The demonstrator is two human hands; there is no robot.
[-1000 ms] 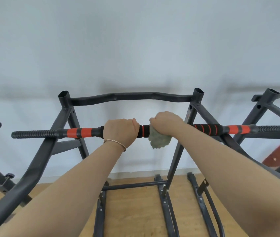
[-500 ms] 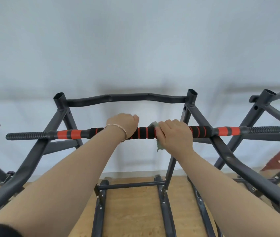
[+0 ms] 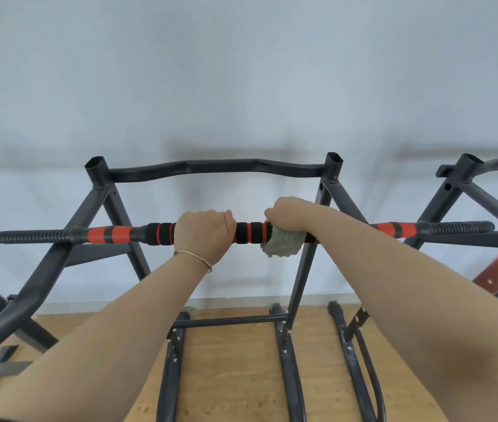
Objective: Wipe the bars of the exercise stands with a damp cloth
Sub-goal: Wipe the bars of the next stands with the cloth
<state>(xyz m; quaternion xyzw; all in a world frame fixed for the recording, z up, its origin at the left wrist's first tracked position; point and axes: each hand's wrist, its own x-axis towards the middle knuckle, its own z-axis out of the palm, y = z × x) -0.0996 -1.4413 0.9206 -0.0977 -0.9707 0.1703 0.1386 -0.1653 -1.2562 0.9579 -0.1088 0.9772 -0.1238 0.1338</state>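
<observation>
Fingers (image 3: 208,215) of the left hand (image 3: 202,236): curled fully over the bar (image 3: 249,233), gripping bare black-and-orange foam, thumb toward the right. Thin bracelet (image 3: 194,257) at that wrist. Fingers of the right hand (image 3: 290,214): curled as well, clamping a pale green cloth (image 3: 284,245) onto the bar, just beside the right upright (image 3: 305,275) of the stand. Bunched, fluffy, hanging a little under the bar.

Long axis of the bar: level, left to right across the stand, parallel to the wavy rear crossbar (image 3: 211,167) and the pale wall (image 3: 241,71) behind. Ribbed black ends sticking out past both uprights.

Short strip of uncovered foam between the two hands. Left of the left hand: more foam, orange bands, then the free ribbed tip. Right of the cloth: bar hidden under the forearm, then orange bands and the tip, near a neighbouring stand (image 3: 460,184). Wooden floor (image 3: 235,376) below.
</observation>
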